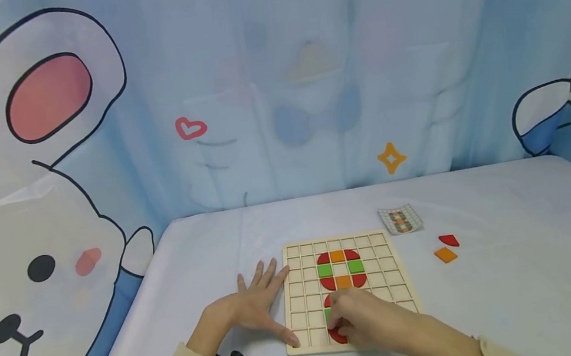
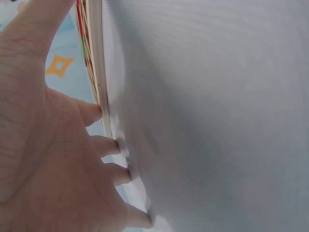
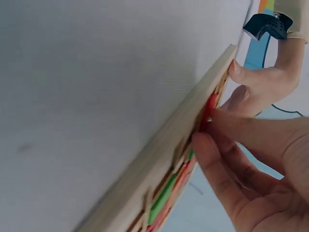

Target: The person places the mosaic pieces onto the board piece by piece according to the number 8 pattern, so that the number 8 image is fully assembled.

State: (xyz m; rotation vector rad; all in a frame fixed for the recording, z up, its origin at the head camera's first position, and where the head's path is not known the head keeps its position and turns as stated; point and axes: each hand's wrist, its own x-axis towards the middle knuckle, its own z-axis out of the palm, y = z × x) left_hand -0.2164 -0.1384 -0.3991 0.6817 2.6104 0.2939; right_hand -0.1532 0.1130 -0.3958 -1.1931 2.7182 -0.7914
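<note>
A pale wooden grid board lies on the table with red, orange and green tiles in some of its squares. Spread along its left side is my left hand, fingers straight, thumb and forefinger touching the frame. My right hand is over the lower middle of the grid. Between its thumb and forefinger it pinches a red quarter-round tile, low against the board in the right wrist view. This hand hides part of the lower group of tiles. A green tile sits in the grid close by.
A small pattern card lies beyond the board's upper right corner. To the right are a loose red tile and an orange square tile. A printed curtain hangs behind the white-covered table.
</note>
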